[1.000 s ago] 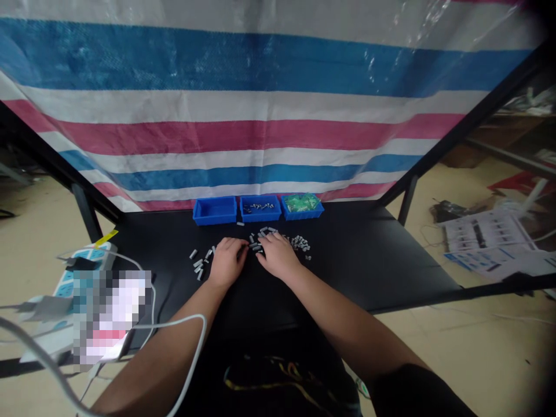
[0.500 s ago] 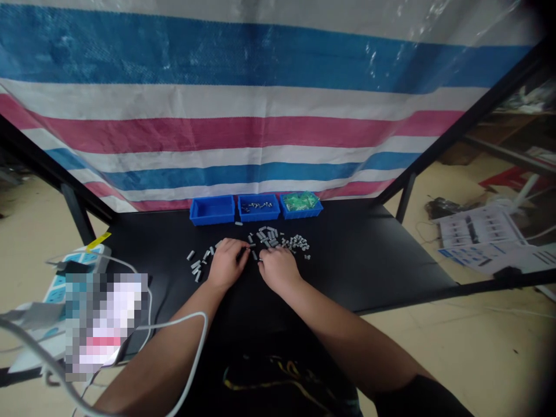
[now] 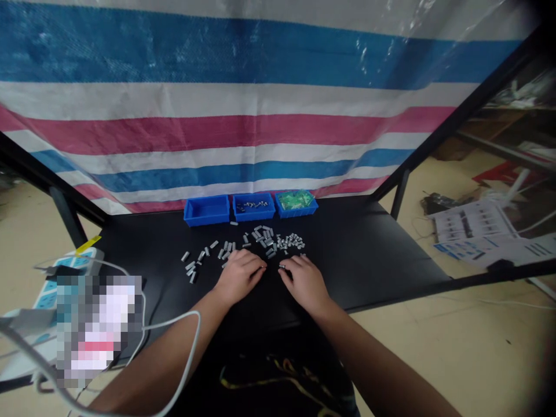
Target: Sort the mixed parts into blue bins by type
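**Item 1:** left hand (image 3: 238, 278), laid palm down on a black table top (image 3: 360, 255), fingers (image 3: 256, 264) curved and held narrow. No held piece is seen, but a hold cannot be ruled out.

**Item 2:** right hand (image 3: 305, 284), fingers (image 3: 296, 264) similarly narrow, with a small grey piece (image 3: 282, 266) at the fingertips. Whether it is gripped cannot be told.

**Item 3:** small grey cylindrical parts (image 3: 260, 238), scattered loosely just beyond both hands, densest towards the right.

**Work shown:** both hands are placed at the near edge of the scatter, and no part is seen lifted clear. Compared with the earlier frame, the hands have been drawn back and set further apart.

**Item 4:** three blue plastic bins along the far table edge. The middle bin (image 3: 254, 207) holds small silver-grey parts, and the right bin (image 3: 296, 204) holds green packets.

**Item 5:** striped woven tarpaulin (image 3: 217, 130), hung behind the table.
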Motion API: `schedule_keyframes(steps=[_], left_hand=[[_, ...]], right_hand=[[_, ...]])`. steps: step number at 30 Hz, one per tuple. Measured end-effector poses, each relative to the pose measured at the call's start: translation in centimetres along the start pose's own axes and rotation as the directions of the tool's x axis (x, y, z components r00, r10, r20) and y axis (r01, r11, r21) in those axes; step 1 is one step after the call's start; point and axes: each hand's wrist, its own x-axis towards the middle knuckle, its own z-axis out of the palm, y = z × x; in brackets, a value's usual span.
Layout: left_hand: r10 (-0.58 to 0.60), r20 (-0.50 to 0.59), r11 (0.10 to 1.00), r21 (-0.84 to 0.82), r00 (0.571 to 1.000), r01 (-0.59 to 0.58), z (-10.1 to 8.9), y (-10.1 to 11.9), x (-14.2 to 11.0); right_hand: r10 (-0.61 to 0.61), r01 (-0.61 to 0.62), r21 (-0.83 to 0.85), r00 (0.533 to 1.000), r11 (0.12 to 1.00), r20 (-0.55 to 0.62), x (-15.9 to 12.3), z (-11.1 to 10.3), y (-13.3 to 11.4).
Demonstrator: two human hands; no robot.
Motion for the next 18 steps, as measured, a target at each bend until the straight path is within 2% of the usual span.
schedule_keyframes(steps=[5, 9, 12, 15, 17, 18], left_hand=[[0.083, 0.011, 0.993, 0.080, 0.997, -0.083, 2.3, 2.2, 1.8], [0.044, -0.003, 0.987, 0.155, 0.999, -0.043, 4.5, 2.9, 4.6], [-0.036, -0.013, 0.986, 0.162, 0.999, 0.037, 5.0, 2.9, 6.5], [-0.163, -0.042, 0.968, 0.189, 0.986, 0.168, 3.9, 2.4, 7.5], [-0.305, -0.091, 0.914, 0.253, 0.948, 0.318, 2.6, 1.6, 7.7], [-0.387, -0.121, 0.866, 0.293, 0.914, 0.405, 2.0, 1.1, 7.7]], right_hand=[[0.025, -0.021, 0.028, 0.989, 0.999, -0.144, 0.3, 0.8, 2.5], [0.094, -0.088, 0.033, 0.956, 0.996, -0.279, 0.6, 1.1, 3.3], [0.152, -0.139, 0.062, 0.927, 0.988, -0.342, 0.5, 1.1, 3.7], [0.184, -0.149, 0.125, 0.918, 0.981, -0.352, 0.2, 1.2, 4.0], [0.199, -0.146, 0.171, 0.912, 0.975, -0.359, 0.1, 1.4, 4.0], [0.206, -0.145, 0.186, 0.908, 0.972, -0.366, 0.1, 1.5, 3.9]])
